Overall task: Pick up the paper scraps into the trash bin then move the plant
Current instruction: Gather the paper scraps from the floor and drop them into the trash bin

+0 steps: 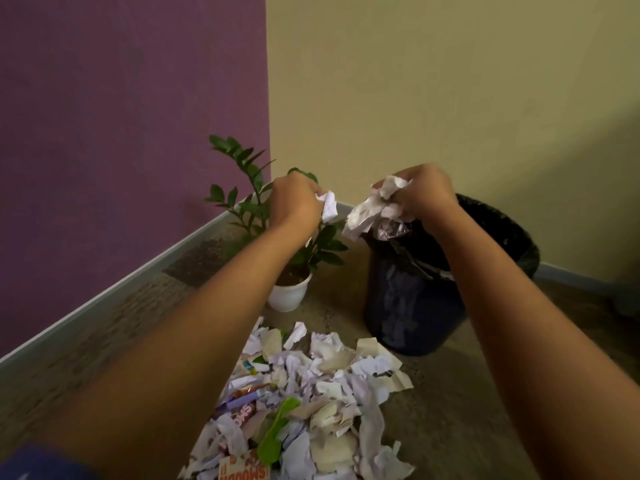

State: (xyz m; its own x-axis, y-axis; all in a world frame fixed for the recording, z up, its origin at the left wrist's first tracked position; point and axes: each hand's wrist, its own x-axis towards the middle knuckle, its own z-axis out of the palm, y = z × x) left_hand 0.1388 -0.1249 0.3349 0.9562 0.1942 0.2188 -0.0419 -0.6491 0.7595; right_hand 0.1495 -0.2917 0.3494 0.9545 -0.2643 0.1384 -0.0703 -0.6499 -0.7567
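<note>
A heap of torn paper scraps (311,403) lies on the floor in front of me. My left hand (294,202) is raised above the plant and is closed on a small white scrap (329,206). My right hand (426,195) grips a bigger crumpled wad of paper (370,209) right over the near rim of the dark trash bin (415,306), which has a black liner. The plant (249,199), green-leaved in a white pot (289,296), stands left of the bin, partly behind my left arm.
A purple wall (121,133) and a beige wall (450,98) meet in the corner behind the plant. A grey skirting board (104,296) runs along the left. The floor is brownish carpet (467,410).
</note>
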